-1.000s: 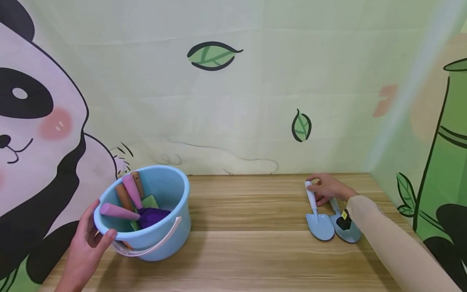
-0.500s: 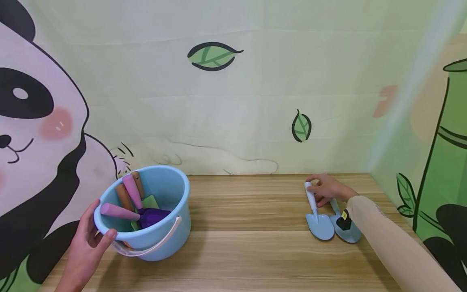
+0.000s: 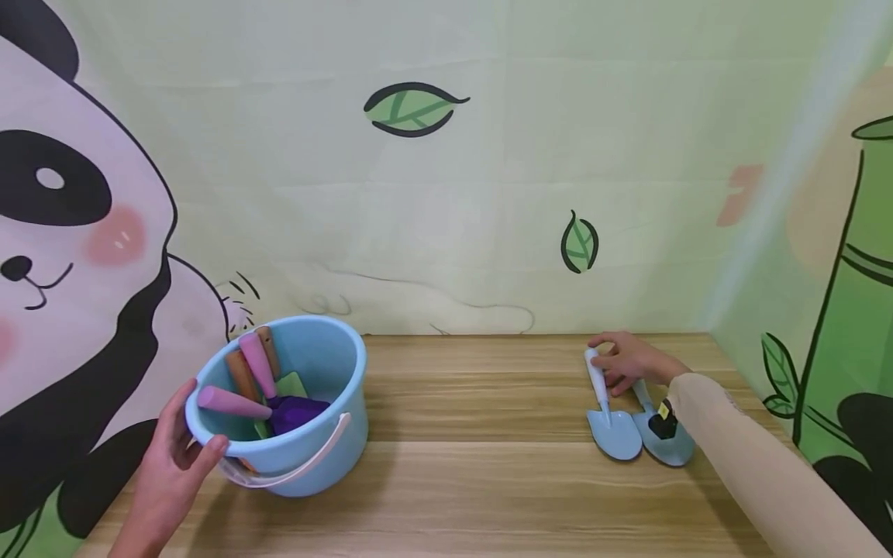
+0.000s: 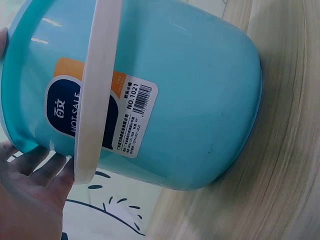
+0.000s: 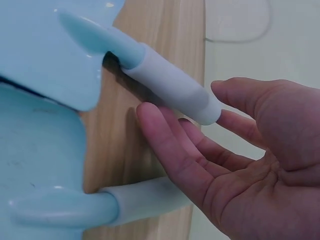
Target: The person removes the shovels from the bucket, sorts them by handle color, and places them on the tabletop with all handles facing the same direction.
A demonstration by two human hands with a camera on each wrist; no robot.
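My left hand grips the rim of a light blue plastic bucket, thumb at the near side. In the left wrist view its fingers bend around the rim beside the white carrying handle. Inside the bucket lie purple hand trowels with pink handles, among brown handles and green pieces. On the right, my right hand is at the white handle end of a light blue trowel. The right wrist view shows its thumb apart from that handle, fingers loosely spread beneath.
A second light blue trowel lies against the first, partly behind the right wrist, where a black piece shows. Both rest on the wooden table. A panda-print backdrop rises along the table's back edge.
The head view has turned very slightly left. Both hands, the bucket and the two light blue trowels keep their places.
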